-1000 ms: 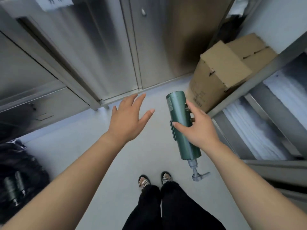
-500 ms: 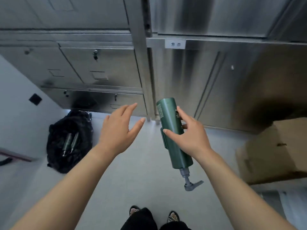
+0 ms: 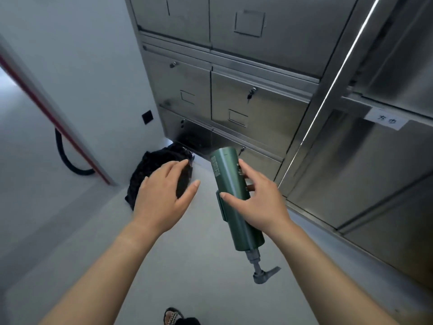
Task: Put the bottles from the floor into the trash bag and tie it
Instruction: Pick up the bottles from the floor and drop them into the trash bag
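My right hand (image 3: 257, 198) grips a dark green pump bottle (image 3: 232, 191) around its middle, with the grey pump head (image 3: 263, 273) pointing down toward me. The black trash bag (image 3: 150, 170) sits on the floor at the foot of the metal cabinets, ahead and to the left. My left hand (image 3: 164, 193) hovers open, fingers spread, in front of the bag and hides part of it. What lies inside the bag is not visible now.
Stainless steel cabinets with drawers (image 3: 257, 106) fill the wall ahead and to the right. A white wall with a black socket (image 3: 147, 116) stands on the left, beside a red-edged rail (image 3: 46, 111) and a black hose (image 3: 68, 158). The floor (image 3: 187, 266) is pale grey.
The view has swung left, and the trash bag has come from the far left toward the centre, now just behind my left hand. The bottle stays in my right hand.
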A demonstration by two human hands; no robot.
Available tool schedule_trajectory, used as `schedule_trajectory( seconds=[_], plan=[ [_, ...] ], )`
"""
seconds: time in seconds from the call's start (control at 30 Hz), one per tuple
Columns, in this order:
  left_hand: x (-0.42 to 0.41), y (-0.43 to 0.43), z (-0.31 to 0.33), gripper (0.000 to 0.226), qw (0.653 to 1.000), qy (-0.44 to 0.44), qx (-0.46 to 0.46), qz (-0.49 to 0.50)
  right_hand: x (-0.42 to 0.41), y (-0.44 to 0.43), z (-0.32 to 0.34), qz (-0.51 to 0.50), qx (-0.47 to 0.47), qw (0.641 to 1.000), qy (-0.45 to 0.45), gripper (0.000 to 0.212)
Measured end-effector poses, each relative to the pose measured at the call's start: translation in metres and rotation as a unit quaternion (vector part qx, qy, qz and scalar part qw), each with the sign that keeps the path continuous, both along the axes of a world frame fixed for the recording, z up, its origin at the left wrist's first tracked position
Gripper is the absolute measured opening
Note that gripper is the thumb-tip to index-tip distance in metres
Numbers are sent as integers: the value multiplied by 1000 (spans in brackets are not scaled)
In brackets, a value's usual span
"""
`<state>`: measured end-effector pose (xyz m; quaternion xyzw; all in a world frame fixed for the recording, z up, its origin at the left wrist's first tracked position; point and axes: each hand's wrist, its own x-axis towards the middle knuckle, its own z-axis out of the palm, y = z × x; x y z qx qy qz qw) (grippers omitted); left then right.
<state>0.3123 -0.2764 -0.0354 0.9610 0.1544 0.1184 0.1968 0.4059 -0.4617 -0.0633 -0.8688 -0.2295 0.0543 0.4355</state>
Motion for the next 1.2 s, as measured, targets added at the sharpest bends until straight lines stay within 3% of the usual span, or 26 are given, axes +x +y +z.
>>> schedule_trajectory(
  seconds=[0.4, 0.7, 1.07, 1.2],
  plan=[
    [20, 185, 11, 59, 1000, -14, 2, 0, 19, 170, 13, -10, -5, 1000, -10, 87],
    [32, 306, -12, 60, 997, 14, -7, 71, 57, 307, -2, 69, -26, 997, 4, 89],
    [171, 453, 4, 69, 995, 46, 26, 87, 192, 475, 3, 117, 1, 993, 14, 87],
    [225, 488, 13, 61, 995, 35, 29, 83, 245, 507, 12, 100, 1, 995, 13, 86]
  ],
)
